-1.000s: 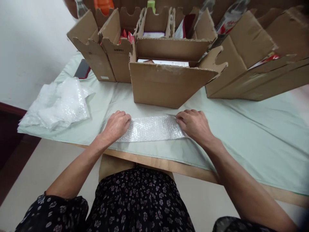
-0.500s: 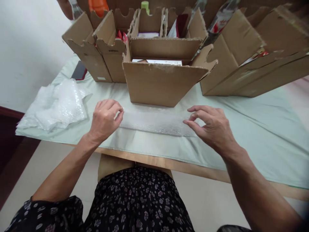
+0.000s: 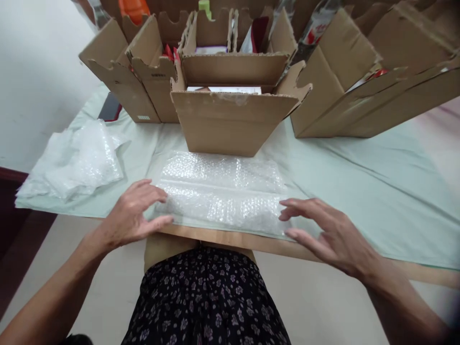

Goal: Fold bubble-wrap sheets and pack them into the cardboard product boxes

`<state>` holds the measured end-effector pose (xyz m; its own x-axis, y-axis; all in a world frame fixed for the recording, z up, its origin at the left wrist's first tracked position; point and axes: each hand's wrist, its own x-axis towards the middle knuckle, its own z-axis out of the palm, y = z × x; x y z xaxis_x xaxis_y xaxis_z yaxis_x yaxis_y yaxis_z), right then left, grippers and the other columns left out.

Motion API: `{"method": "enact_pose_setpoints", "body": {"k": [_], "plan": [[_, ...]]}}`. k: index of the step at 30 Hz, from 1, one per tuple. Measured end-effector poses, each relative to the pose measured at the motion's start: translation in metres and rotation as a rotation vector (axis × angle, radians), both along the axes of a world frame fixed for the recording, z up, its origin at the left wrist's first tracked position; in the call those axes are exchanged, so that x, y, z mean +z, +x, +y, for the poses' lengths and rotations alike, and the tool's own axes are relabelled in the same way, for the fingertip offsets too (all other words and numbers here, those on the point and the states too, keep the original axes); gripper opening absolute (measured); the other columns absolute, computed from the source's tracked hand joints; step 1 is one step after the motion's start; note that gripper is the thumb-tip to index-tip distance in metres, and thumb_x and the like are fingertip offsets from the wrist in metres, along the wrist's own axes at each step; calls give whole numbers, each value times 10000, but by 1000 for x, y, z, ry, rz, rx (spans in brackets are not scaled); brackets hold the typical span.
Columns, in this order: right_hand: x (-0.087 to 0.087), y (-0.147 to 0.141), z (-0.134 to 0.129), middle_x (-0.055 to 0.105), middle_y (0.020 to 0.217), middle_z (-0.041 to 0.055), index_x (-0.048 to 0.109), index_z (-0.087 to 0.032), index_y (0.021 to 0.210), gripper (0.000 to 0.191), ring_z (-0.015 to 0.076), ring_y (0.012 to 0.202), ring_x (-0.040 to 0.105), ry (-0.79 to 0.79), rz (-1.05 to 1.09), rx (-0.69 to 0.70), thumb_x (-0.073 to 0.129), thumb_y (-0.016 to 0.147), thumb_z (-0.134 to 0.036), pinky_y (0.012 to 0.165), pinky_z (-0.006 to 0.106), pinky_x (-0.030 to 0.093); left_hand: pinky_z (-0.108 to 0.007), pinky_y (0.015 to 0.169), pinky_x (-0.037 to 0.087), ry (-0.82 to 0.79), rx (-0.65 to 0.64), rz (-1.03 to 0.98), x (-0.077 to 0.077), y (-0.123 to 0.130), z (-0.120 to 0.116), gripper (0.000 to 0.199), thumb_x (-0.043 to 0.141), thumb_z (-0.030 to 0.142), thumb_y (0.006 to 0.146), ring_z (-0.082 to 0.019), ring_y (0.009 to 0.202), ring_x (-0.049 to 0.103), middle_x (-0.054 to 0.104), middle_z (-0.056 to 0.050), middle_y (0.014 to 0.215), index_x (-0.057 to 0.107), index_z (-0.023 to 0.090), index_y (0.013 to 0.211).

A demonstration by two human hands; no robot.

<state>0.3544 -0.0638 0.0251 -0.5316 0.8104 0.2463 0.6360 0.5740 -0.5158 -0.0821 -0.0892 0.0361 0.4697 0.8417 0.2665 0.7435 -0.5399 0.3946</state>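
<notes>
A sheet of clear bubble wrap lies flat along the table's front edge, with a crease running across it from left to right. At its left end is my left hand, thumb and fingers apart, the tips at the sheet's edge. My right hand is at the right end, likewise with thumb and fingers spread. Neither hand grips the sheet. Just behind the bubble wrap stands an open cardboard box with white flat packs inside.
A loose pile of bubble wrap lies at the left, near a dark phone-like object. More open cardboard boxes stand at the back, and a large one at the right. Plastic bottles rise behind them. Pale green cloth covers the table.
Both hands have come back toward the table's front edge and opened, letting go of the bubble wrap. The sheet, a narrow strip before, now lies spread wider and nearer to me.
</notes>
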Motion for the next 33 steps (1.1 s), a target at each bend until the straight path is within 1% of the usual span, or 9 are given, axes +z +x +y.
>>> {"method": "enact_pose_setpoints", "body": {"k": [3, 6, 8, 11, 15, 22, 28, 30, 33], "plan": [[5, -10, 10, 803, 1036, 46, 655, -284, 1329, 351, 249, 965, 766, -15, 36, -168, 562, 1037, -456, 778, 399, 622, -455, 986, 562, 62, 88, -72, 2, 16, 17, 148, 616, 320, 995, -256, 999, 739, 796, -82, 1044, 709, 211, 1032], [-3, -48, 36, 751, 1300, 94, 672, -262, 1342, 360, 305, 1212, 709, 53, -24, -177, 553, 1025, -382, 1005, 528, 600, -488, 1094, 504, 30, 54, -81, -12, 54, 49, 193, 567, 252, 996, -285, 1191, 702, 769, -114, 1233, 730, 204, 1089], [-19, -81, 53, 639, 1499, 121, 633, -236, 1423, 435, 340, 1386, 604, 72, -117, -98, 526, 1016, -346, 1148, 617, 501, -552, 1224, 377, -87, 1, -71, -32, 77, 70, 316, 561, 226, 970, -335, 1454, 540, 643, -147, 1493, 697, 199, 1253], [-52, -114, 66, 455, 1663, 162, 527, -163, 1533, 557, 364, 1540, 437, 42, -258, -28, 506, 1022, -384, 1201, 628, 439, -586, 1305, 200, -215, -9, -71, -67, 90, 85, 495, 614, 328, 955, -370, 1599, 337, 472, -174, 1659, 597, 186, 1428], [-84, -102, 63, 411, 1699, 125, 457, -223, 1584, 648, 333, 1585, 370, 61, -327, -63, 466, 1040, -574, 1274, 586, 348, -622, 1317, 52, -213, 103, -84, -94, 68, 74, 627, 646, 516, 951, -410, 1635, 235, 388, -163, 1714, 541, 230, 1498], [-89, -26, 53, 377, 1713, 149, 416, -156, 1626, 694, 332, 1595, 341, 20, -494, -305, 306, 1078, -567, 1281, 581, 296, -675, 1294, 59, -179, 301, 268, -91, 41, 51, 723, 472, 631, 1028, -439, 1647, 159, 266, -193, 1759, 387, 217, 1614], [-74, -14, 44, 426, 1676, 187, 459, -132, 1598, 660, 361, 1570, 376, 80, -410, -491, 259, 1096, -511, 1232, 592, 353, -699, 1288, 98, -70, 315, 312, -80, 51, 44, 660, 373, 593, 1075, -409, 1645, 200, 264, -227, 1747, 378, 194, 1601], [-67, -30, 41, 399, 1699, 159, 435, -169, 1618, 636, 338, 1584, 360, 146, -334, -418, 253, 1104, -497, 1229, 565, 369, -654, 1308, 114, 10, 248, 285, -77, 65, 44, 629, 376, 560, 1086, -377, 1652, 196, 252, -211, 1756, 369, 206, 1605], [-65, -62, 39, 389, 1714, 99, 420, -244, 1632, 598, 291, 1576, 388, 186, -319, -133, 297, 1107, -501, 1224, 512, 395, -619, 1316, 150, 51, 129, 278, -78, 85, 51, 615, 416, 542, 1082, -353, 1648, 225, 282, -184, 1753, 372, 228, 1609]]}}
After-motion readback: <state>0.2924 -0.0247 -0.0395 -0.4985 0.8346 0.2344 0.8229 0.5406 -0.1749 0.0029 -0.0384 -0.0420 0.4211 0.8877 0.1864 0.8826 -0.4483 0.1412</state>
